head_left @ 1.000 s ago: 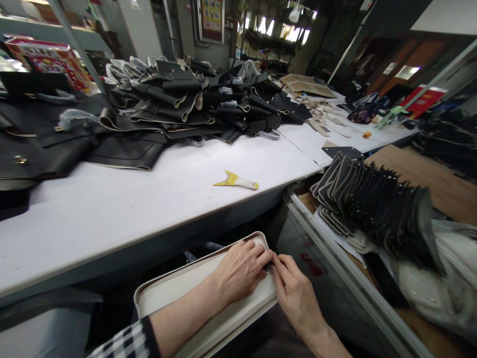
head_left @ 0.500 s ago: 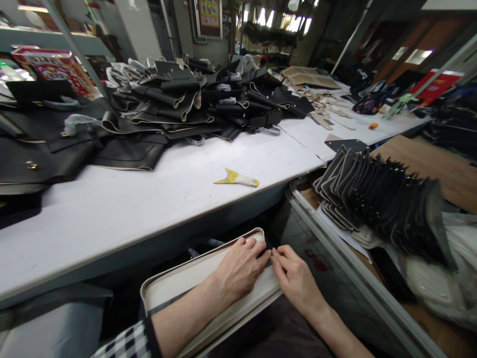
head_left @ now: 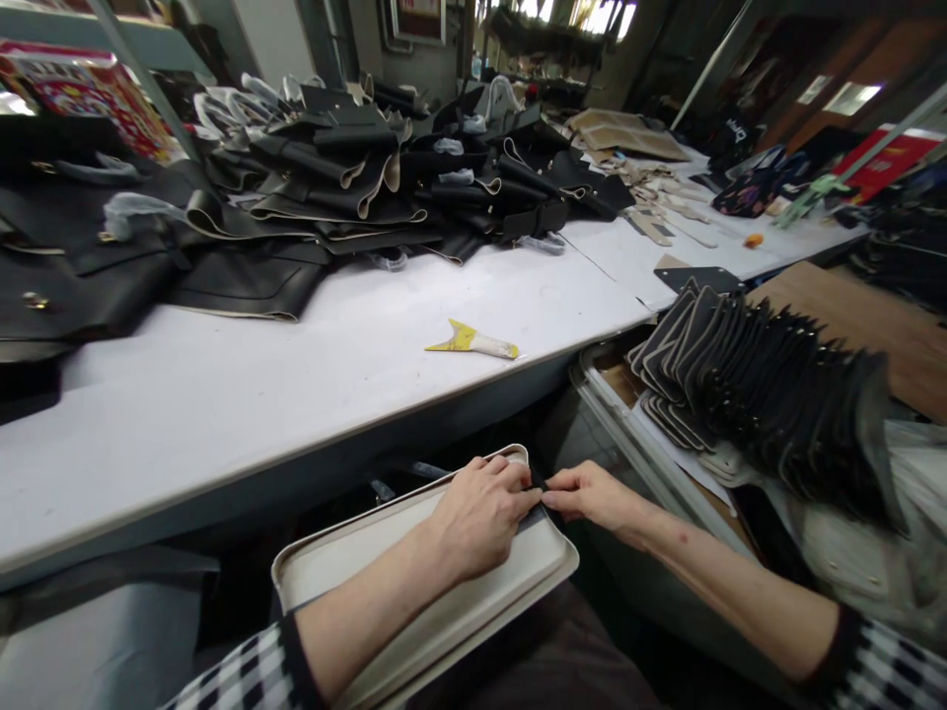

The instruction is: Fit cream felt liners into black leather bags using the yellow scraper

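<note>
A pale, unfinished bag [head_left: 355,582] with a raised cream rim rests in my lap, its flat side facing up. My left hand [head_left: 480,518] lies over its right end with the fingers bent, thumb and forefinger pinching at a dark strip [head_left: 534,520]. From the right, my right hand [head_left: 596,496] pinches the same dark strip at the bag's edge, fingertips almost touching those of the left. My fingers hide most of the strip's end.
Ahead runs a white table [head_left: 355,380] bearing a yellow-tipped tool [head_left: 473,339]. Black leather bag pieces [head_left: 355,187] are heaped behind. To the right, a row of dark flaps [head_left: 776,385] stands beside a metal-edged glass counter [head_left: 628,424]; clear plastic [head_left: 850,552] lies nearer me.
My right hand and forearm have swung outward to the right, uncovering the bag's lower right corner. The left hand stays on the bag. The view has shifted slightly.
</note>
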Tool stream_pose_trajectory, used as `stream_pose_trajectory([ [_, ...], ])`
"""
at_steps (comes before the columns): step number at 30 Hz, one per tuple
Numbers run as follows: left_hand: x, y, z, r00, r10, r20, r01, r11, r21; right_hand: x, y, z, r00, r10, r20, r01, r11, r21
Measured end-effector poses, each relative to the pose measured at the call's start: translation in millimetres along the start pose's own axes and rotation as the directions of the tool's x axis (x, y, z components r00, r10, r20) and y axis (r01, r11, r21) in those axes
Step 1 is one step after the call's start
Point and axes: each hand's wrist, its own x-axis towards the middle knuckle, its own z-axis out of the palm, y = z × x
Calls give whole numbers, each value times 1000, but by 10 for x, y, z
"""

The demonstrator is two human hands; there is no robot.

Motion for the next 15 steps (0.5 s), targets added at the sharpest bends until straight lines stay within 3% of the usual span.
stream_pose_trajectory([
  [9,-125,-35,-47,999,-38,18,40,991,-126,169,-152,-30,985,155,78,-151,987,-56],
  [15,-442,116,-31,968,-247,-45,246,969,-28,88,-164,3,992,74,101,-66,995,-80],
])
